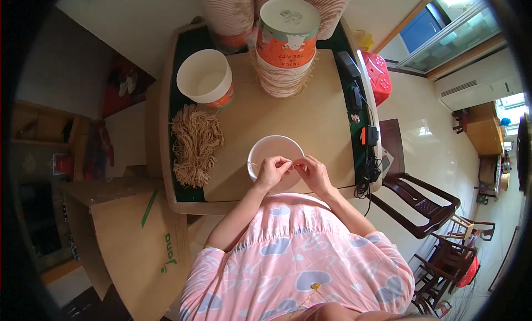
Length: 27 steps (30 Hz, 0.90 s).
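A white paper bucket stands in front of me near the table's front edge, its mouth facing up. Above its opening, my left hand and my right hand meet at the fingertips. Both are closed in a pinch; whatever lies between the fingers is too small to make out. A short piece of tan cord shows at the bucket's left rim, beside my left hand. To the left lies a thick bundle of tan twisted cords. Behind it stands another open white bucket with an orange printed outside.
An upside-down stack of orange printed buckets rises at the table's back, with cords around its lower part. Taller bucket stacks stand behind. Black adapters and cables line the right edge. A large cardboard box sits at the left.
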Tool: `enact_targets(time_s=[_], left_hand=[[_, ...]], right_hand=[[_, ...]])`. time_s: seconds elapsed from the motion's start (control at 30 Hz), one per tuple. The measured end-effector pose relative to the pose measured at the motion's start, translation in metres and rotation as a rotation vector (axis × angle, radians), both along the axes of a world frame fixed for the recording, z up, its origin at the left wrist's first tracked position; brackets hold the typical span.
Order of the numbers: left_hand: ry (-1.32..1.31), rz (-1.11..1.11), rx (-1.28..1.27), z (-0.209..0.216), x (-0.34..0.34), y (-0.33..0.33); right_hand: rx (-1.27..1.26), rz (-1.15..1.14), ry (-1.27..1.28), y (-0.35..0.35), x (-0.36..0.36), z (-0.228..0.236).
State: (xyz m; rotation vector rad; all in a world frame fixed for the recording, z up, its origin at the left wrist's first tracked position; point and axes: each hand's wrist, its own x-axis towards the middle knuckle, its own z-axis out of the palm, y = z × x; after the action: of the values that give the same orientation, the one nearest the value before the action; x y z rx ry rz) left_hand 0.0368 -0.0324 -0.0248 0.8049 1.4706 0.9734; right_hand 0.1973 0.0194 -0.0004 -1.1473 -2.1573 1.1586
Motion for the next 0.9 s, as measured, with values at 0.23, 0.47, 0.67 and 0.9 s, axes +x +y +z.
enact_targets(time_s=[0.23,0.47,0.67,0.9], left_hand=[[0.023,0.021,0.028,-0.007,0.002,-0.002],[-0.004,0.054,0.059,-0.011,0.004,-0.004],[-0.03,0.062,-0.016,0.004,0.005,0.0],[-0.01,0.049,0.014,0.003,0.006,-0.001]], right_hand=[[-0.045,-0.019,-0.01,-0.001,0.002,-0.006],[0.015,-0.001,-0.039,-0.002,0.002,-0.004],[0.015,-0.021,-0.026,-0.002,0.004,-0.005],[0.103,-0.014,-0.034,-0.003,0.005,-0.008]])
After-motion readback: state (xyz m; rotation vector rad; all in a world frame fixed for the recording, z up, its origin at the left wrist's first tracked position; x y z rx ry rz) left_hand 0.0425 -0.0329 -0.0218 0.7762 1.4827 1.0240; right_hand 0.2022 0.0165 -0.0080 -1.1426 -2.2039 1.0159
